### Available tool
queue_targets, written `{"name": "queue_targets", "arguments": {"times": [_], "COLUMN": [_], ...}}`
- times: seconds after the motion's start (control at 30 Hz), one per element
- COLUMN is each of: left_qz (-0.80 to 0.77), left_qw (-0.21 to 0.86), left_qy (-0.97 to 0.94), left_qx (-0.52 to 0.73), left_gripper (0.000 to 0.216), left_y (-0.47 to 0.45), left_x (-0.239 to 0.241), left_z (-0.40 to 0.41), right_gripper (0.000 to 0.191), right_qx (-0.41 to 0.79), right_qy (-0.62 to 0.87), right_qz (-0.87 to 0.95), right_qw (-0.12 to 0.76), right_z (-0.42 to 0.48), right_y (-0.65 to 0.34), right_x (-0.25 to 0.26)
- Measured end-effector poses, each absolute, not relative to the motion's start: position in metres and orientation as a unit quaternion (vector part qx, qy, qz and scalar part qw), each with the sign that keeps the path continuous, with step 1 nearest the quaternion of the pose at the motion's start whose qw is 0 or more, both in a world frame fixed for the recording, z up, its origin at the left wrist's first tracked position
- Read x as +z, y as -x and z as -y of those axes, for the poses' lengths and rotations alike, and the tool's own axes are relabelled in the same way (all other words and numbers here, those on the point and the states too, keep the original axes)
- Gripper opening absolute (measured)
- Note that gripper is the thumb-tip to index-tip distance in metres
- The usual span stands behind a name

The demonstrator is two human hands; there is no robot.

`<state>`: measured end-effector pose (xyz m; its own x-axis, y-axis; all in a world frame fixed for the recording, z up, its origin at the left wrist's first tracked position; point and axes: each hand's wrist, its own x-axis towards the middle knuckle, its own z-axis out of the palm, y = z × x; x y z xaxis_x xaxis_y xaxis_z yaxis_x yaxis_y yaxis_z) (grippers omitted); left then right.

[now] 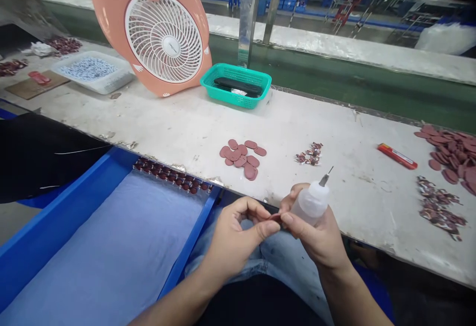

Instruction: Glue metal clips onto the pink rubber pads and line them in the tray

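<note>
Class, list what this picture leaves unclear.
- Head view: flat dark-red piece, mostly covered by left hand and right hand.
- Head view: translucent plastic bottle, lower part behind right hand.
- Head view: heap of dark-red ovals, cut by right edge.
- Head view: white fan hub, lettering too small.

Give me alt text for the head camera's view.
A person's left hand and right hand together pinch a small maroon piece, the right also holding a needle-tipped squeeze bottle. On the worn white workbench beyond are loose maroon ovals, a salmon-pink animal-shaped fan and a green basket.
</note>
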<state>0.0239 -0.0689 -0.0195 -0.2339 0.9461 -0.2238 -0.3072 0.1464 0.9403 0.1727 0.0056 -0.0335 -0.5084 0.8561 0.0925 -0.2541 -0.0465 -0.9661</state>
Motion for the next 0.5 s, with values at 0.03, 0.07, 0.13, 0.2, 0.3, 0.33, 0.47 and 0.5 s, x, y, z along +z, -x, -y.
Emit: {"name": "queue_targets", "arguments": {"times": [0.03, 0.07, 0.13, 0.2, 0.3, 0.33, 0.47, 0.5], "left_qz": [-0.498, -0.459, -0.383, -0.324, -0.269, -0.258, -0.261, -0.267], "left_qw": [0.597, 0.652, 0.743, 0.794, 0.823, 0.824, 0.78, 0.763], "left_qy": [-0.263, -0.232, -0.187, -0.155, -0.123, -0.117, -0.071, -0.057], "left_qx": [0.572, 0.557, 0.517, 0.491, 0.485, 0.492, 0.565, 0.585], "left_gripper": [0.029, 0.034, 0.041, 0.041, 0.042, 0.044, 0.043, 0.038], "left_y": [-0.023, -0.022, -0.018, -0.015, -0.014, -0.014, -0.01, -0.008], "left_x": [-0.023, -0.027, -0.037, -0.047, -0.059, -0.06, -0.059, -0.058], "left_z": [0.075, 0.08, 0.088, 0.093, 0.097, 0.098, 0.103, 0.104], "right_gripper": [0.027, 0.028, 0.03, 0.031, 0.035, 0.037, 0.041, 0.039], "right_qx": [0.683, 0.695, 0.72, 0.732, 0.697, 0.682, 0.634, 0.613], "right_qy": [0.265, 0.26, 0.253, 0.247, 0.276, 0.294, 0.347, 0.352], "right_qz": [0.547, 0.54, 0.524, 0.53, 0.563, 0.569, 0.607, 0.633], "right_qw": [0.404, 0.397, 0.379, 0.349, 0.346, 0.354, 0.331, 0.316], "right_z": [-0.002, 0.002, 0.01, 0.015, 0.017, 0.016, 0.008, 0.007], "right_y": [-0.173, -0.173, -0.172, -0.17, -0.172, -0.174, -0.195, -0.2], "right_x": [-0.034, -0.034, -0.036, -0.038, -0.043, -0.045, -0.039, -0.034]}}
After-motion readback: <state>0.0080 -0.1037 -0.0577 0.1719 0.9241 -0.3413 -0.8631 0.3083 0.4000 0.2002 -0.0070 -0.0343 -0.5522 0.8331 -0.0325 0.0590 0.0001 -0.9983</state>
